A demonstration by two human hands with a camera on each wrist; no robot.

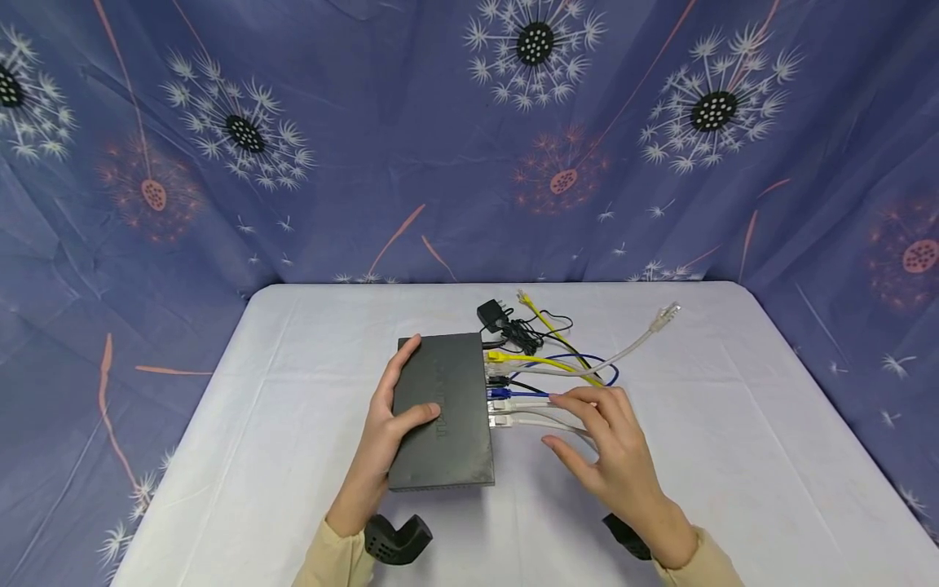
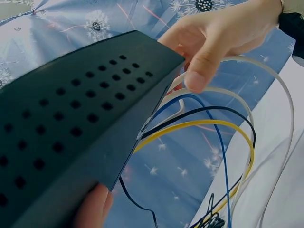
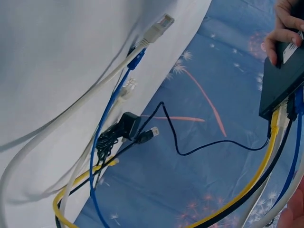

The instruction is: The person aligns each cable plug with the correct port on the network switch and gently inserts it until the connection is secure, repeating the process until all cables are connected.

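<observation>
A black network switch [image 1: 455, 448] is in my left hand [image 1: 381, 444], its thumb across the top face and its fingers under the far side. Several network cables are plugged along its right edge: a yellow cable [image 1: 506, 356], a black cable [image 1: 500, 381], a blue cable [image 1: 522, 395] and white cables [image 1: 506, 421]. Beside these plugs is my right hand [image 1: 619, 448], thumb and index finger spread apart. Its index fingertip lies at the blue and white cables, and no pinch shows. In the left wrist view the right thumb [image 2: 195, 78] stands near the switch's corner.
A black power adapter [image 1: 493, 315] with a bundled cord lies behind the cables. Loose cable ends include a clear white plug [image 1: 666, 315] and a yellow plug [image 1: 524, 297]. The white table [image 1: 220, 456] reaches a patterned blue curtain [image 1: 411, 147].
</observation>
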